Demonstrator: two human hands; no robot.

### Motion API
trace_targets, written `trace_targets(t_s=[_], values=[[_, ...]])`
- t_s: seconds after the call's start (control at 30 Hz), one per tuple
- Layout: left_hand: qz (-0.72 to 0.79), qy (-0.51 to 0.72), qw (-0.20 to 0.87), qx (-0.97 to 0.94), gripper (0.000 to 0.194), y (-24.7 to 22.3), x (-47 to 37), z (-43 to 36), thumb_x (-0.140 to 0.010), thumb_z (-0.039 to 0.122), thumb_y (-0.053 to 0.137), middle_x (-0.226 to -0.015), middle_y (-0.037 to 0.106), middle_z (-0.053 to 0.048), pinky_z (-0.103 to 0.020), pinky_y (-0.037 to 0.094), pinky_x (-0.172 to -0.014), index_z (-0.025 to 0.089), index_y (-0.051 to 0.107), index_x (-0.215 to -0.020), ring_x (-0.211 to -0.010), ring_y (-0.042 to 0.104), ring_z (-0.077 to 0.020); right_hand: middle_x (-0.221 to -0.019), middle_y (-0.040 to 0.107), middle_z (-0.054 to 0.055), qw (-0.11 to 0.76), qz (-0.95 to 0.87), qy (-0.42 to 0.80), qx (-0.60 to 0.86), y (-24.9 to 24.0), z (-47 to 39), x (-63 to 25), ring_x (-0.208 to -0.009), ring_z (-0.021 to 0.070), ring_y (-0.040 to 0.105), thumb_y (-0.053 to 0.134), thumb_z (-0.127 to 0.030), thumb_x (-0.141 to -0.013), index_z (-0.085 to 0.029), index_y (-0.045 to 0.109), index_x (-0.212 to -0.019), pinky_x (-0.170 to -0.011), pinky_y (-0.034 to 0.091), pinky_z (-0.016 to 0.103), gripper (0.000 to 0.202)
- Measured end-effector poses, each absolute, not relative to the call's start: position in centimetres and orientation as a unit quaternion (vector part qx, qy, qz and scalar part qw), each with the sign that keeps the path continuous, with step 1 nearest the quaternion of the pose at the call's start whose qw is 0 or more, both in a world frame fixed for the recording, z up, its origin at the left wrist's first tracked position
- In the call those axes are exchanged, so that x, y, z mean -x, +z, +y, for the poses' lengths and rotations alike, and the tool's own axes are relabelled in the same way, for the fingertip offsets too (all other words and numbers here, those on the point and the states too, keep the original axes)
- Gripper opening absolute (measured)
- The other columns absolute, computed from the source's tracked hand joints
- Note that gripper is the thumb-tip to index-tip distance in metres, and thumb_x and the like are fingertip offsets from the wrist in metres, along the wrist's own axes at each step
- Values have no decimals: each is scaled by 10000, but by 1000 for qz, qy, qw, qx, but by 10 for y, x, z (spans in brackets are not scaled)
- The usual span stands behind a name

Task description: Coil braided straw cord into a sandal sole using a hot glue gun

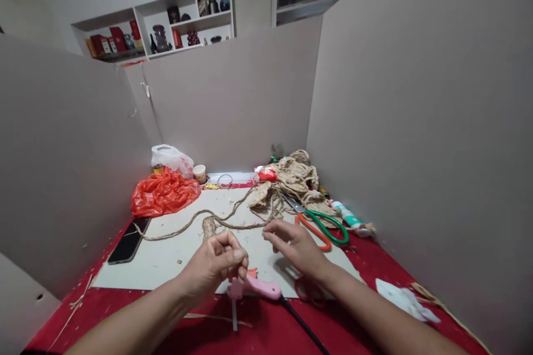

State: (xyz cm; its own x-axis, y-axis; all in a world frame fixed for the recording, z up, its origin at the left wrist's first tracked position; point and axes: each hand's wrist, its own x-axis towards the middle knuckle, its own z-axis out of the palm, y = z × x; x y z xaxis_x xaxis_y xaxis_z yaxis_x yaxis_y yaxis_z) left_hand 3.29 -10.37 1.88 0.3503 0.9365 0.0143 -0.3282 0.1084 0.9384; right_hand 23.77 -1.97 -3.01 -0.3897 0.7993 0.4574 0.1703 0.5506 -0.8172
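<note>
My left hand (222, 259) is closed, thumb pressed against the bent fingers. Anything pinched there is too small or hidden to make out. Just beyond its knuckles shows a small woven straw piece (209, 226), partly covered by the hand. To the right, my right hand (293, 247) hovers over the board with fingers loosely curved and apart, nothing visible between them. A long braided straw cord (195, 215) winds across the white board (160, 266) beyond both hands. Below my left hand lies a pink hot glue gun (262, 287) with a glue stick and black cable.
Green-handled scissors (328, 224) and an orange-handled pair (314, 233) lie right, by a heap of braided straw (293, 175). A phone (130, 241), red plastic bag (166, 193) and paper cup (200, 173) stand left. Grey panels (233, 105) enclose the red-covered table.
</note>
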Motion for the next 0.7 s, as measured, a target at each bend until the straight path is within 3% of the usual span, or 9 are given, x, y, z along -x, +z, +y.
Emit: trace_targets(t_s=[0.17,0.3,0.4,0.57,0.7], values=[[397,471,618,-489,310,5,-27,-85,-713,327,787,-652,654,-23,-217,416,-511,144,537,-734,-515,559,-95,-641,588,-14,449,-706,449,312,-28,-34,-232,-499,99,543,582,-484,-875,-170,555,-754,-501,444,226,338],[398,470,603,-506,317,6,-31,-72,-710,302,791,-622,634,26,-219,428,-536,162,584,-904,-551,582,-110,-611,597,-16,445,-660,522,306,-20,-40,-230,-453,79,534,561,-562,-870,-164,553,-728,-469,434,205,422],[426,461,550,-552,259,10,-41,-67,-763,360,737,-594,626,17,-229,441,-538,144,629,-854,-522,564,-106,-559,588,-23,443,-632,564,295,-14,-42,-230,-401,71,521,541,-613,-858,-161,555,-690,-429,418,192,482],[414,455,327,-717,289,-4,-46,-67,-933,338,497,-564,565,12,-230,410,-520,174,590,-715,-499,508,-104,-516,592,-18,446,-590,614,276,-16,-41,-229,-357,69,513,489,-634,-877,-155,546,-647,-383,407,180,534],[258,376,151,-877,314,-23,-37,-72,-887,284,539,-504,522,-2,-274,350,-514,206,533,-583,-469,446,-124,-634,640,-10,459,-565,629,274,-18,-43,-228,-412,58,533,590,-562,-856,-146,600,-749,-411,432,173,429]])
